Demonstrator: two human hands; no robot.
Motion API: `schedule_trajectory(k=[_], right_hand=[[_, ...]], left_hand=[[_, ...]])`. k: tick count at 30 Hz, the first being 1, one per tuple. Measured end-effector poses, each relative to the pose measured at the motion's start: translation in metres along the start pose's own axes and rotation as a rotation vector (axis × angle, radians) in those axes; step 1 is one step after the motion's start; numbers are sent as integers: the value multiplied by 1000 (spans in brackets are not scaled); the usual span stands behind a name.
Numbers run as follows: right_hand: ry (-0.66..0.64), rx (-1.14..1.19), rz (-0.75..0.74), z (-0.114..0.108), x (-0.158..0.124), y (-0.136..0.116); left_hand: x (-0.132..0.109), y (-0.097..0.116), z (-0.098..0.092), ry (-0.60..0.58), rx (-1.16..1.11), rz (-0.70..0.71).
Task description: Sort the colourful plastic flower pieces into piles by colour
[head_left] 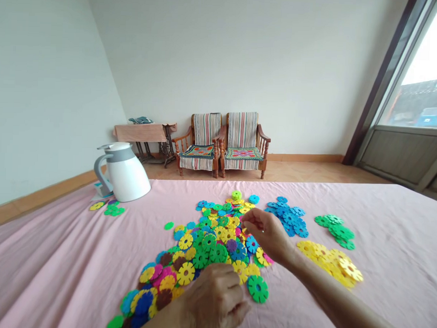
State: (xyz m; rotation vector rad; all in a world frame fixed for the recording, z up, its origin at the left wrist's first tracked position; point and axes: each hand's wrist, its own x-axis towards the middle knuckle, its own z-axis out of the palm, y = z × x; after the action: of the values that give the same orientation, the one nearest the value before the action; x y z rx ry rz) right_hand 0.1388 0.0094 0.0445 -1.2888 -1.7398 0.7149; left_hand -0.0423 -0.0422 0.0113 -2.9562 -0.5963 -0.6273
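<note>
A long mixed pile of notched plastic discs (201, 256) in green, yellow, blue, pink, brown and purple stretches across the cloth in front of me. My left hand (215, 298) is low over the near side of the pile, back upward and fingers curled under; whatever is in them is hidden. Close to those fingers lies a larger green disc (257, 289). Farther out, my right hand (268, 230) reaches to the pile's right side with its fingers bent together at the discs. Whether a disc is between its fingertips cannot be made out.
Right of the pile are separate groups of blue discs (290, 216), green discs (340, 230) and yellow discs (329, 263). A white and grey jug (128, 175) stands at the back left beside a few discs (113, 209). Pink cloth (391, 227) covers the table; two chairs stand beyond.
</note>
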Motion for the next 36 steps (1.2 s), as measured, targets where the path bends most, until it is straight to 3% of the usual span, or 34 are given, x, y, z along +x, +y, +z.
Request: schedule_trajectory(k=[5, 8, 12, 16, 22, 28, 31, 34, 36], right_hand=[[-27, -142, 23, -7, -41, 31], [-24, -165, 57, -14, -63, 39], [10, -175, 102, -26, -73, 41], [33, -215, 111, -34, -74, 49], [10, -243, 124, -35, -75, 64], [-17, -260, 129, -37, -75, 61], [-36, -270, 139, -38, -76, 59], [-45, -272, 145, -38, -75, 59], [-48, -272, 147, -38, -75, 60]], left_hand=[[3, 4, -5, 18, -18, -47], [3, -4, -16, -2, 14, -258], [-8, -42, -31, -25, 43, -629], [-33, -84, -37, -112, 83, -817], [-55, -103, -32, -195, 41, -893], [-48, -105, -35, -79, -73, -920], [-42, -101, -47, -60, -303, -902], [-39, -92, -61, -198, -566, -848], [-41, -87, -66, -328, -604, -841]])
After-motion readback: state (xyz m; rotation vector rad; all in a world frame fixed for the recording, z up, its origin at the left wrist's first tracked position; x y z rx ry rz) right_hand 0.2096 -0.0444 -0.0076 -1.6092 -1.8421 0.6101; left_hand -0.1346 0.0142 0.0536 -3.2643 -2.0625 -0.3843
